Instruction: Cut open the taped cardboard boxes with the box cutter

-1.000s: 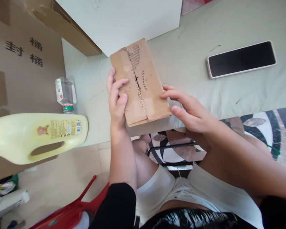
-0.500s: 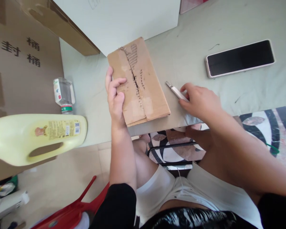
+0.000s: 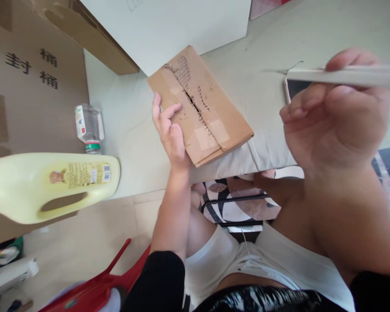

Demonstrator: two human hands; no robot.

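Observation:
A small brown cardboard box (image 3: 211,117) lies tilted at the table's front edge. A torn, ragged seam runs along its top, with a dark gap near the middle and clear tape towards the near end. My left hand (image 3: 172,130) grips the box by its left side, thumb and fingertips over the top face. Raised to the right of the box, my right hand (image 3: 338,112) is closed round a white utility knife (image 3: 347,76). Its thin blade points left, blurred by motion. The knife is apart from the box.
Behind my right hand lies a phone (image 3: 292,89), mostly covered. A pale yellow jug (image 3: 94,173) and a clear bottle (image 3: 92,125) lie to the left, near a large carton (image 3: 35,104). A white box (image 3: 182,26) stands at the back. A red chair (image 3: 117,277) is below left.
My right hand has lifted the utility knife up and rightward, and its blade now shows. The box has turned slightly, its near end shifting right with my left hand.

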